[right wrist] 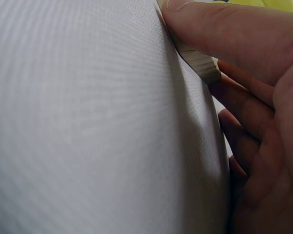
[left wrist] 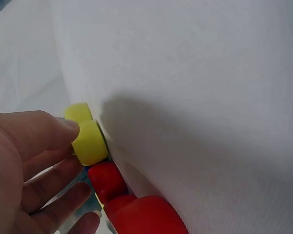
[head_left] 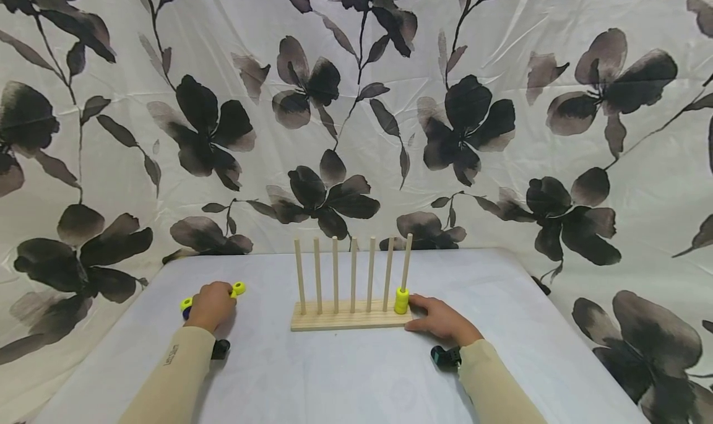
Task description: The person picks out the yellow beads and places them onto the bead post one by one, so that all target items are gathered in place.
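Note:
My left hand (head_left: 210, 308) is at the left of the table, its thumb and index finger pinching a yellow ring bead (left wrist: 90, 143). Another yellow bead (left wrist: 78, 112) lies just beyond it. Red beads (left wrist: 149, 215) sit close to the fingers in the left wrist view; the hand hides them in the head view. With thumb and fingers, my right hand (head_left: 444, 320) holds the right end of a wooden peg stand's base (head_left: 351, 320). Yellow beads (head_left: 401, 301) are stacked on its rightmost peg; the other pegs are bare.
Left of the left hand lie a yellow bead (head_left: 186, 303) and a dark blue bead (head_left: 186, 313), partly hidden. A white cloth covers the table (head_left: 334, 380). Behind it hangs a floral curtain (head_left: 390, 151).

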{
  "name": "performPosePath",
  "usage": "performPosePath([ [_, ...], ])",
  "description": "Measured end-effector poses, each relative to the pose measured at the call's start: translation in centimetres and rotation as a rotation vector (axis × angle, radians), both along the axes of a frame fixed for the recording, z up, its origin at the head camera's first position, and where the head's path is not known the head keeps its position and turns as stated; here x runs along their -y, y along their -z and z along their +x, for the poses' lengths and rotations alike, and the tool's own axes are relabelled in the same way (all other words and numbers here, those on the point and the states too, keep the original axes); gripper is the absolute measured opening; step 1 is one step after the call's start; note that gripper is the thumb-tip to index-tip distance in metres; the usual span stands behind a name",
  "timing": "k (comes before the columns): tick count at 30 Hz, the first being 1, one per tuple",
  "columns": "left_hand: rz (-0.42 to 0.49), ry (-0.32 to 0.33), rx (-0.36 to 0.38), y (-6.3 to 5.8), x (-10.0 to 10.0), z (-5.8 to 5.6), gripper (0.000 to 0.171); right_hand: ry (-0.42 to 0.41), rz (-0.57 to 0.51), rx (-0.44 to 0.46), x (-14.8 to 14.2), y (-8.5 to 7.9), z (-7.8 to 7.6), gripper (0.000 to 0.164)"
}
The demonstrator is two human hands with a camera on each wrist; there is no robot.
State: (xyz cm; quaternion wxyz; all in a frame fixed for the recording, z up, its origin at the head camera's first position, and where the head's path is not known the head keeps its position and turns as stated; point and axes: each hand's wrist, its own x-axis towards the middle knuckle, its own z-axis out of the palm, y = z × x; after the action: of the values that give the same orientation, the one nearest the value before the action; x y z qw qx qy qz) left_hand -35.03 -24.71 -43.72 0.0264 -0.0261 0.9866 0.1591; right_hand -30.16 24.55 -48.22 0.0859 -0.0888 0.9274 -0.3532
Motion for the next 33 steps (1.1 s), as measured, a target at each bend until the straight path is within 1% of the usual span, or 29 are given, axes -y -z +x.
performPosePath([
  [9, -0.031, 0.024, -0.036, 0.41, 0.21, -0.38, 0.035, -0.003, -0.003, -0.006, 0.04, -0.05, 0.06, 0.075],
  [12, -0.038, 0.027, -0.044, 0.40, 0.21, -0.30, 0.034, 0.002, -0.002, 0.001, 0.10, -0.06, 0.16, 0.075],
  [15, -0.037, 0.016, -0.042, 0.37, 0.29, -0.21, 0.033, 0.005, -0.002, 0.004, 0.17, -0.09, 0.25, 0.076],
  [21, -0.045, -0.006, -0.016, 0.32, 0.46, -0.34, 0.034, 0.000, 0.009, -0.010, 0.12, -0.03, 0.06, 0.075],
  [25, -0.042, 0.000, -0.012, 0.33, 0.48, -0.39, 0.036, -0.007, 0.009, -0.014, 0.09, -0.22, 0.09, 0.075],
  [33, -0.046, 0.019, -0.028, 0.21, 0.24, -0.18, 0.038, -0.001, 0.004, -0.001, -0.06, -0.30, 0.12, 0.076],
])
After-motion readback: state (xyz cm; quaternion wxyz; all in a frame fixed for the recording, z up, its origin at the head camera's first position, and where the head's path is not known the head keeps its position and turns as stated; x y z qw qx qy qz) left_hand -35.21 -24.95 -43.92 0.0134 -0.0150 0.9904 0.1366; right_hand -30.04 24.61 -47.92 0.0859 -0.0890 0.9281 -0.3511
